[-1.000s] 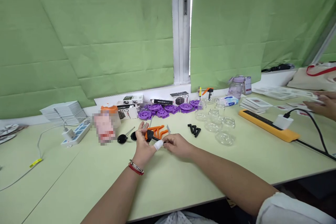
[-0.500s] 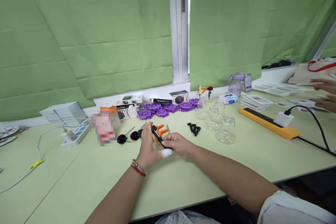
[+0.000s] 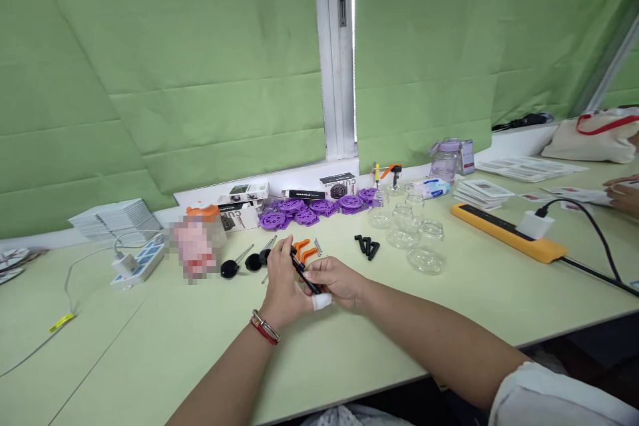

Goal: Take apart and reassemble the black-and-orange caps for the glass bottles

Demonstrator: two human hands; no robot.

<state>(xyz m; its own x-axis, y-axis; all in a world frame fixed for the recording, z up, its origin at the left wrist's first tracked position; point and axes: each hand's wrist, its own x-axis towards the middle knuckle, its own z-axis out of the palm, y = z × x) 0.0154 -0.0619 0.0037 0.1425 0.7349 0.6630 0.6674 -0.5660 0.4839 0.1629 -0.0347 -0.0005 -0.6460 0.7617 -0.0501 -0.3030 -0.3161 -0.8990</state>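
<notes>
Between my two hands is a long, narrow black part [image 3: 305, 275], tilted down toward the right; its exact kind is unclear. My left hand [image 3: 285, 287] is closed around its upper end, and a white wrap covers the thumb tip. With thumb and fingers, my right hand [image 3: 338, 283] pinches its lower end. Just beyond the hands lie orange clip-like pieces [image 3: 307, 253] and a few metal pins [image 3: 318, 247]. To the left rest black round pieces with metal rods [image 3: 229, 269]. Several black L-shaped pieces [image 3: 367, 246] lie to the right.
Clear round jars [image 3: 425, 261] stand right of centre, before a purple-lidded jar [image 3: 446, 163]. Purple wheel-like parts [image 3: 307, 216] and boxes [image 3: 239, 216] line the back. An orange power strip [image 3: 504, 233] lies right, a white one [image 3: 150, 256] left. A co-worker's hand [image 3: 624, 194] is far right.
The black part has turned in my hands and now looks straighter, and my fingers have shifted slightly around it. At far right, the co-worker's hands have moved lower. The view has shifted a little.
</notes>
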